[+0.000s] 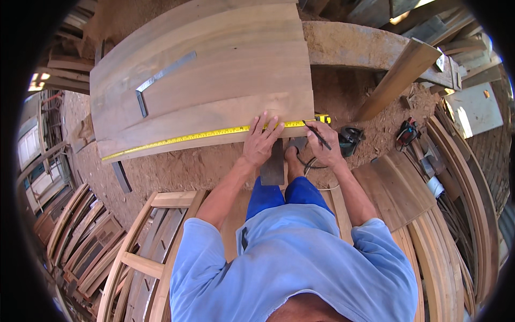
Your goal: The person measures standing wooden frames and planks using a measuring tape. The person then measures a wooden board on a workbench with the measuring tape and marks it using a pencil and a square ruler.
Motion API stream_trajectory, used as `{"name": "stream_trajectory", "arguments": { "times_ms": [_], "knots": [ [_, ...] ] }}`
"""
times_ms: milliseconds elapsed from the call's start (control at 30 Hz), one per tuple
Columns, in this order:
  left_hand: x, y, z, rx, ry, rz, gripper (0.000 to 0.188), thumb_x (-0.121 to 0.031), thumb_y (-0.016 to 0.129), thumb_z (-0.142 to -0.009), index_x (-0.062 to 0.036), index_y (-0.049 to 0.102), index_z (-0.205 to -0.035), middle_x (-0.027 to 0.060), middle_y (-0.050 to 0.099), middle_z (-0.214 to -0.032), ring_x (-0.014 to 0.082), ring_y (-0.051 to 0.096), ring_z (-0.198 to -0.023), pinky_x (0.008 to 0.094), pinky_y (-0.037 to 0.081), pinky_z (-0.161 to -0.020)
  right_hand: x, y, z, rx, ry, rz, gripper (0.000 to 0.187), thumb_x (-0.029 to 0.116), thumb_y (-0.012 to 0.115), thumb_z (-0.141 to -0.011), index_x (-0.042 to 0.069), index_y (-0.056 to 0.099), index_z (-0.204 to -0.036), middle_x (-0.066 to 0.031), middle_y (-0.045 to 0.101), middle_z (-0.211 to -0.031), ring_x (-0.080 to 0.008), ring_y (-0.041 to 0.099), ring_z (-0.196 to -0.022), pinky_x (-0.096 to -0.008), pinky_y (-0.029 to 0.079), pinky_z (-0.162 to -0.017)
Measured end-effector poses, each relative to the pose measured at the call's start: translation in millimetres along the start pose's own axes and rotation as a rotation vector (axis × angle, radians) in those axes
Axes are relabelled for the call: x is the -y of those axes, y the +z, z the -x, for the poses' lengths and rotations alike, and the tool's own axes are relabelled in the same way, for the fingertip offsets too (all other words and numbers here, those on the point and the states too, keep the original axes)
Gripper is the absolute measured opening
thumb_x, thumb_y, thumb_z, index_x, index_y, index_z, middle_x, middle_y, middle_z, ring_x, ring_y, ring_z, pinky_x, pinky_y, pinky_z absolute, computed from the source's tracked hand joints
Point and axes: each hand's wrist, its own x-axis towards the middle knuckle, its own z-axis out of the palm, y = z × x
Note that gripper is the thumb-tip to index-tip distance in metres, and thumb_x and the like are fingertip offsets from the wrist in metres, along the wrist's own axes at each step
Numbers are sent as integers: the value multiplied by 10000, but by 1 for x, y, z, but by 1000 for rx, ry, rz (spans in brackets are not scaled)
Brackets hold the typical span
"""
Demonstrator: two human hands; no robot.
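A wide wooden panel (230,75) lies in front of me, and a yellow tape measure (204,133) is stretched along its near edge. My left hand (261,140) rests on the tape and panel with its fingers spread. At the panel's right end, my right hand (325,144) grips a dark pencil (317,135), its tip close to the tape. The tape's case (323,118) sits just beyond that hand, at the panel's right edge. On the panel's left part lies a metal framing square (167,72).
Behind and right of the panel runs a thick timber beam (354,45), with a board (399,78) leaning on it. Dark power tools (350,140) lie on the dusty ground. A wooden frame (142,263) stands at my left, and stacked planks (440,257) at my right.
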Motion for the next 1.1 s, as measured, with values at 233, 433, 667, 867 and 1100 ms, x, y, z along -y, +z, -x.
{"name": "stream_trajectory", "arguments": {
  "times_ms": [233,433,667,867,1100],
  "knots": [
    [-3,1,-1,27,1,-6,727,-25,672,-759,-188,531,-1453,93,448,-1548,390,276,-1502,530,227,-1233,-5,-1,3,144,2,187,174,99,673,-825,22,658,-981,-146,693,-876,-357,642,-871,-441,524,-798],
    [0,-1,-2,24,15,4,711,-29,667,-765,-184,539,-1447,92,443,-1550,388,266,-1506,523,231,-1230,-10,7,4,123,-10,156,166,98,689,-818,30,654,-965,-149,698,-857,-360,652,-865,-447,524,-796],
    [9,-5,4,7,24,16,590,-84,631,-791,-169,593,-1373,100,501,-1493,396,355,-1453,544,279,-1205,-18,22,3,96,-58,209,165,90,707,-801,17,684,-946,-175,693,-856,-361,675,-809,-449,539,-768],
    [-4,5,-4,-62,35,39,563,-107,624,-814,-181,576,-1371,99,498,-1494,398,337,-1469,561,293,-1186,-21,6,5,130,57,234,150,131,709,-887,14,667,-971,-162,681,-859,-331,681,-785,-410,542,-724],
    [-6,7,-4,-88,44,58,528,-101,616,-839,-176,582,-1361,99,498,-1496,393,347,-1465,554,295,-1190,-17,5,8,130,73,240,173,152,688,-899,8,663,-993,-178,682,-905,-333,687,-836,-416,545,-759]
  ]
}}
